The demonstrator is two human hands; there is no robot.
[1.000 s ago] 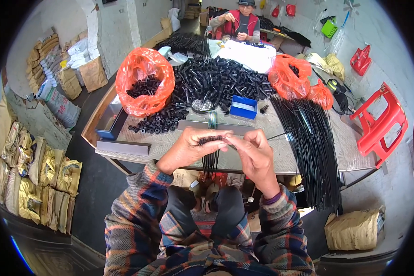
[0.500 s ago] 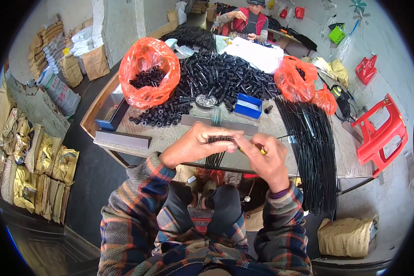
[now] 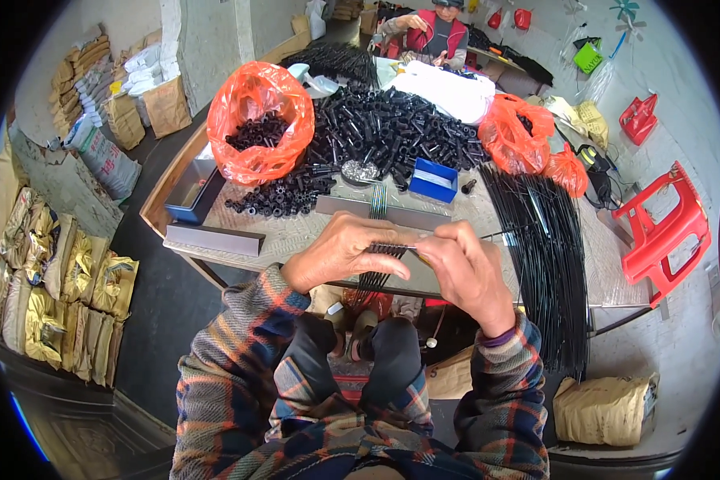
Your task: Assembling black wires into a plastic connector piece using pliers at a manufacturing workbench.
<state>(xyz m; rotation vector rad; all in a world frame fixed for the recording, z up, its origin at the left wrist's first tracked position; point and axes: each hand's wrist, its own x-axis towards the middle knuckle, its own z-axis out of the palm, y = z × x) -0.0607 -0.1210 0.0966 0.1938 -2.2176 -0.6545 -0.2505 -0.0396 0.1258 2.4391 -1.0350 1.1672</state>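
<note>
My left hand [image 3: 336,254] is closed around a row of thin black rods [image 3: 374,282], held side by side at the table's front edge. Their upper ends lean across a grey metal bar [image 3: 340,207], and their lower ends hang below the tabletop. Opposite, my right hand [image 3: 474,276] pinches a thin tool, mostly hidden by the fingers, whose slim tip points at the row of rods by my left thumb. Just beyond my hands are a small round dish of shiny bits [image 3: 359,172] and an open blue box [image 3: 433,182].
A heap of black tubular parts [image 3: 392,132] covers the table's middle. Orange plastic bags [image 3: 252,164] [image 3: 514,136] stand either side. Long black rods [image 3: 540,264] overhang the right front edge, near a red stool [image 3: 672,232]. Across the table sits another person [image 3: 436,40].
My right hand has shifted slightly right and turned, and the yellow on its tool no longer shows clearly. My left thumb has come away from the right fingers, exposing more of the row.
</note>
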